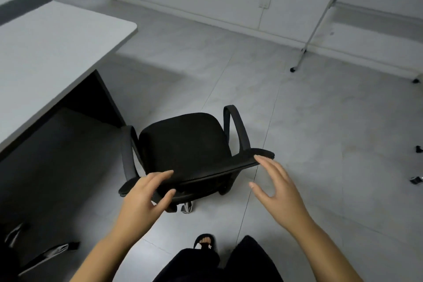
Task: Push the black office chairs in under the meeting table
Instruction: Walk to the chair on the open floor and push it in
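Observation:
A black office chair (185, 144) with curved armrests stands on the tiled floor, just right of the corner of the grey meeting table (50, 52). Its backrest top edge faces me and its seat points away. My left hand (146, 192) hovers at the left end of the backrest top, fingers spread, touching or nearly touching it. My right hand (274, 185) is open beside the right end of the backrest, fingertips close to its edge. Neither hand grips anything.
A dark panel leg (96, 98) stands under the table near the chair's left armrest. Part of another chair base (41, 254) shows at the bottom left. A white wheeled stand (320, 18) stands at the back right, and small casters (417, 178) at the right edge. My sandalled foot (204, 241) is behind the chair.

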The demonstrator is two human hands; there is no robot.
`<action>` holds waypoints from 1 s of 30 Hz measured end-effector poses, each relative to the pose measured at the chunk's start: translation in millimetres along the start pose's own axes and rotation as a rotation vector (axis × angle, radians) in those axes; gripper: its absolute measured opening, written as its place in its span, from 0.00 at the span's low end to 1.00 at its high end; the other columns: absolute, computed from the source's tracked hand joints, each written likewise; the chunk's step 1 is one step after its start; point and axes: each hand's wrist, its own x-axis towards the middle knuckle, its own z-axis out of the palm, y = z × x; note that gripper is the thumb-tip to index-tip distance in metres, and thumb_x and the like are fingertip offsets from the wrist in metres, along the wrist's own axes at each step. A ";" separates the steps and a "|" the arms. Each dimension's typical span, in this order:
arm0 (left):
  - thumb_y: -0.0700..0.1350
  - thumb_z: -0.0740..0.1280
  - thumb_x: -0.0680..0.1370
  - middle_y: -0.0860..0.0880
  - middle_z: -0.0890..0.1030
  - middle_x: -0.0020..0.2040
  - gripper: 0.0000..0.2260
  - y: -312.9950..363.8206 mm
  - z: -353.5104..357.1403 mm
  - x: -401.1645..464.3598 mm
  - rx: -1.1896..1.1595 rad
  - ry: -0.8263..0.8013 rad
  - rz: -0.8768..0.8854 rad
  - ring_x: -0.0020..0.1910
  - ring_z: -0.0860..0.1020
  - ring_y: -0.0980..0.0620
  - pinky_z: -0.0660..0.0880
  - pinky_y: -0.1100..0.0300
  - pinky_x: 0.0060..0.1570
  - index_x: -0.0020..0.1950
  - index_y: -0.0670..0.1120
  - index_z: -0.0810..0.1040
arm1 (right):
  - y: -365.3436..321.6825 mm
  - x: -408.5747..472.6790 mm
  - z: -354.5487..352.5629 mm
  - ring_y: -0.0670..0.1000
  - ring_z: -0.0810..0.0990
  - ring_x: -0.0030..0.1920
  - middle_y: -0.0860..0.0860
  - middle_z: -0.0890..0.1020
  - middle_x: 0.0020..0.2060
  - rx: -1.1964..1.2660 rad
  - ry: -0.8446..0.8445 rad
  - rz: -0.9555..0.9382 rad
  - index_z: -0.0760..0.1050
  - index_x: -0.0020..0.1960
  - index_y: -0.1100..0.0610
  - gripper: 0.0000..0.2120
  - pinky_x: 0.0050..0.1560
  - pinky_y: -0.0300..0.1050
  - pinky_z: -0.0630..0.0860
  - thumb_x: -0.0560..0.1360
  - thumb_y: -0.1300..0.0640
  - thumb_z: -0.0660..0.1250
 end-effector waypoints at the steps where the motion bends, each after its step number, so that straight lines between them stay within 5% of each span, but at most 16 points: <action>1: 0.63 0.56 0.70 0.60 0.76 0.53 0.26 -6.2 3.4 5.3 0.082 -0.066 -0.013 0.54 0.73 0.61 0.68 0.67 0.51 0.62 0.52 0.74 | 7.7 15.6 0.7 0.40 0.64 0.67 0.39 0.67 0.66 -0.119 -0.102 -0.042 0.61 0.69 0.43 0.26 0.67 0.32 0.58 0.74 0.51 0.66; 5: 0.60 0.63 0.72 0.53 0.77 0.63 0.24 -21.1 20.7 23.2 0.275 -0.268 -0.072 0.61 0.75 0.52 0.68 0.60 0.61 0.66 0.52 0.72 | 46.2 67.9 16.5 0.48 0.62 0.70 0.46 0.65 0.70 -0.463 -0.476 -0.168 0.60 0.71 0.48 0.27 0.72 0.44 0.46 0.75 0.44 0.61; 8: 0.48 0.67 0.73 0.52 0.79 0.61 0.18 -23.2 35.5 40.0 0.352 -0.228 -0.187 0.61 0.76 0.49 0.70 0.56 0.60 0.63 0.51 0.74 | 72.6 100.0 26.0 0.50 0.69 0.66 0.47 0.71 0.66 -0.482 -0.573 -0.212 0.66 0.69 0.50 0.22 0.69 0.45 0.60 0.75 0.54 0.63; 11: 0.37 0.67 0.68 0.51 0.85 0.49 0.16 -20.1 50.2 49.0 0.426 -0.143 -0.326 0.51 0.81 0.47 0.77 0.55 0.49 0.52 0.51 0.81 | 88.7 125.6 29.9 0.49 0.83 0.48 0.45 0.83 0.51 -0.576 -0.619 -0.360 0.79 0.55 0.49 0.28 0.45 0.42 0.79 0.57 0.62 0.78; 13: 0.32 0.69 0.60 0.52 0.86 0.39 0.17 -17.5 58.3 47.6 0.442 -0.102 -0.408 0.40 0.84 0.47 0.80 0.56 0.38 0.42 0.51 0.84 | 92.2 133.9 28.8 0.44 0.83 0.35 0.42 0.85 0.39 -0.669 -0.640 -0.414 0.83 0.45 0.46 0.33 0.30 0.35 0.77 0.41 0.62 0.81; 18: 0.35 0.70 0.55 0.54 0.84 0.32 0.15 -6.1 82.0 41.3 0.490 -0.047 -0.537 0.32 0.83 0.50 0.79 0.60 0.29 0.35 0.53 0.83 | 96.1 169.1 21.1 0.43 0.83 0.30 0.42 0.86 0.35 -0.678 -0.724 -0.547 0.84 0.40 0.46 0.34 0.26 0.33 0.76 0.36 0.65 0.81; 22: 0.39 0.75 0.54 0.56 0.84 0.30 0.13 6.9 93.7 44.7 0.451 -0.013 -0.639 0.30 0.82 0.52 0.78 0.60 0.27 0.34 0.54 0.83 | 90.9 207.1 20.2 0.40 0.82 0.31 0.39 0.85 0.36 -0.737 -0.835 -0.593 0.83 0.42 0.43 0.33 0.27 0.30 0.74 0.38 0.60 0.82; 25: 0.43 0.71 0.64 0.54 0.86 0.40 0.10 14.2 92.3 49.1 0.375 0.018 -0.715 0.41 0.83 0.50 0.73 0.62 0.33 0.43 0.54 0.83 | 77.3 234.1 25.9 0.39 0.82 0.32 0.39 0.85 0.37 -0.747 -0.843 -0.664 0.83 0.43 0.43 0.31 0.29 0.29 0.74 0.42 0.60 0.83; 28: 0.44 0.62 0.71 0.53 0.84 0.51 0.14 10.0 88.4 52.9 0.348 0.013 -0.766 0.51 0.80 0.49 0.63 0.64 0.30 0.52 0.53 0.81 | 56.3 259.5 39.4 0.47 0.83 0.46 0.44 0.85 0.49 -0.721 -0.850 -0.735 0.80 0.53 0.45 0.24 0.43 0.39 0.79 0.61 0.63 0.76; 30: 0.44 0.64 0.72 0.54 0.83 0.53 0.13 5.1 78.2 54.0 0.355 -0.010 -0.826 0.53 0.79 0.51 0.70 0.61 0.37 0.55 0.54 0.80 | 40.9 272.4 55.9 0.51 0.79 0.57 0.47 0.80 0.60 -0.709 -0.898 -0.793 0.74 0.62 0.46 0.22 0.55 0.45 0.75 0.71 0.63 0.65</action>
